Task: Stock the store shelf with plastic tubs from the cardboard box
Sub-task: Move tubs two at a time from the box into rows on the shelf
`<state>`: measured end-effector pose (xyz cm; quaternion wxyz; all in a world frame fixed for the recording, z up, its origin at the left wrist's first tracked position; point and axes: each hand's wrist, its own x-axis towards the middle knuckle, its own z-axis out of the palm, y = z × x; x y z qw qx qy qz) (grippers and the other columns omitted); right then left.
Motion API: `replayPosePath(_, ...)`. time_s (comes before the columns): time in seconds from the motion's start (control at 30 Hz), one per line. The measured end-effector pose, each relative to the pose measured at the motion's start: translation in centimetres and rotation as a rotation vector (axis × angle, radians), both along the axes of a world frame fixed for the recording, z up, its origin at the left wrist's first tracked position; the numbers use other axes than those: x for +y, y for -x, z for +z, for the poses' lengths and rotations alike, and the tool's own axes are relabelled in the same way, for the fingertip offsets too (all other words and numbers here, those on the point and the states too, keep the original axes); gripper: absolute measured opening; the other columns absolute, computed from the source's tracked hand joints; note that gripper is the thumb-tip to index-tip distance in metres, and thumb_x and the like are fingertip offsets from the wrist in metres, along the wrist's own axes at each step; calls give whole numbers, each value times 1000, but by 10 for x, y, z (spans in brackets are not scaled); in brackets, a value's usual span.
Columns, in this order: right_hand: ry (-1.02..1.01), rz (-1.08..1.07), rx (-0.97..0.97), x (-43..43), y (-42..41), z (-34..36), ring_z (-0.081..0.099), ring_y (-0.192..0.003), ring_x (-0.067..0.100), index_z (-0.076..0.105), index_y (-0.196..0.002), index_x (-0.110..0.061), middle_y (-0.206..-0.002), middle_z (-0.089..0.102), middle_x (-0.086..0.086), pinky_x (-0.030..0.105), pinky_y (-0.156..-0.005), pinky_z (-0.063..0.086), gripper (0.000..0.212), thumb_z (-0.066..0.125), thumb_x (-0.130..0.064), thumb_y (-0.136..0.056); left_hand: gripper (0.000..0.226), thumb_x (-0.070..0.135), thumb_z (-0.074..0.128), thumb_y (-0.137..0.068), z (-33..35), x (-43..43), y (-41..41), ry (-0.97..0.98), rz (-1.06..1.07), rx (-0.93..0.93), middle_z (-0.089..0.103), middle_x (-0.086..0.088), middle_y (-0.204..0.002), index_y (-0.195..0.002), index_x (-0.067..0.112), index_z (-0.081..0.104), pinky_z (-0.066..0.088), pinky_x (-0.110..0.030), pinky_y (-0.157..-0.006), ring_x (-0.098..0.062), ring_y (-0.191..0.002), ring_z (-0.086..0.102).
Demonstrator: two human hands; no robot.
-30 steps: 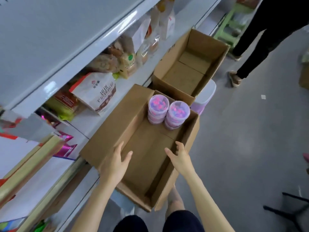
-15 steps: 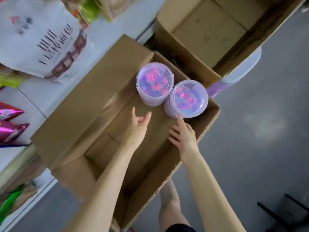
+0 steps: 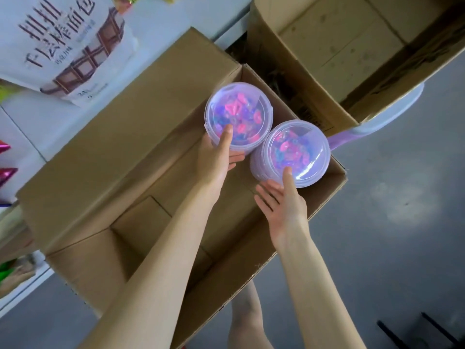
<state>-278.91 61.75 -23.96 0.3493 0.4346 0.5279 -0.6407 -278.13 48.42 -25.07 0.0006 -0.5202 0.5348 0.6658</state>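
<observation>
A big brown cardboard box [image 3: 141, 172] stands open with its flaps folded out. Its walls are flat, dull and papery. In its far corner are two round tubs of clear, faintly purple plastic, just beside each other. Each has a smooth, shiny lid and is full of small pink and blue bits. The left hand [image 3: 216, 157] holds the tub nearer the shelf [image 3: 241, 109]: the thumb lies on the lid and the fingers curl round under its side. The right hand [image 3: 281, 205] is spread wide at the tub nearer the floor [image 3: 299, 149]. Its thumb tip touches the lid and its fingers are stretched out fairly straight against the tub's wall. Both bare arms reach down into the box. Behind it stands a second cardboard box [image 3: 339, 46], also open and tilted a little. It rests on a white plastic stool with a purple side [image 3: 392, 109]. To the left is the smooth white shelf board [image 3: 161, 26]. On it lies a soft white bag with dark letters and a brown chocolate picture [image 3: 63, 46]. Shiny pink foil packs [image 3: 5, 172] peek in at the left edge. The floor [image 3: 390, 222] is grey and a bit glossy.
</observation>
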Motion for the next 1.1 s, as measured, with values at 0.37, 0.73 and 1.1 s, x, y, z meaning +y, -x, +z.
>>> replayPosePath(0.37, 28, 11, 141, 10, -11, 24, 71, -91, 21, 57, -84, -4, -100, 71, 16, 30, -82, 52, 28, 58, -31, -91, 37, 26, 56, -92, 43, 2, -40, -79, 210, 151, 68, -16, -107, -127, 15, 48, 55, -20, -60, -28, -76, 71)
replayPosePath(0.73, 95, 432, 376, -6, -75, 122, 71, -86, 25, 62, -85, -1, -83, 72, 13, 32, -80, 52, 27, 60, -28, -88, 30, 22, 53, -93, 138, -5, -181, 46, 368, 269, 71, -22, -91, -120, 10, 55, 55, -21, -61, -26, -68, 71)
replayPosePath(1.1, 433, 638, 511, -58, -288, 262, 66, -59, 17, 65, -82, -2, -74, 71, 16, 22, -59, 53, 28, 60, -29, -76, 26, 17, 50, -93, 285, -44, -439, 296, 504, 478, 72, -14, -69, -112, 1, 57, 54, -23, -58, -26, -61, 70)
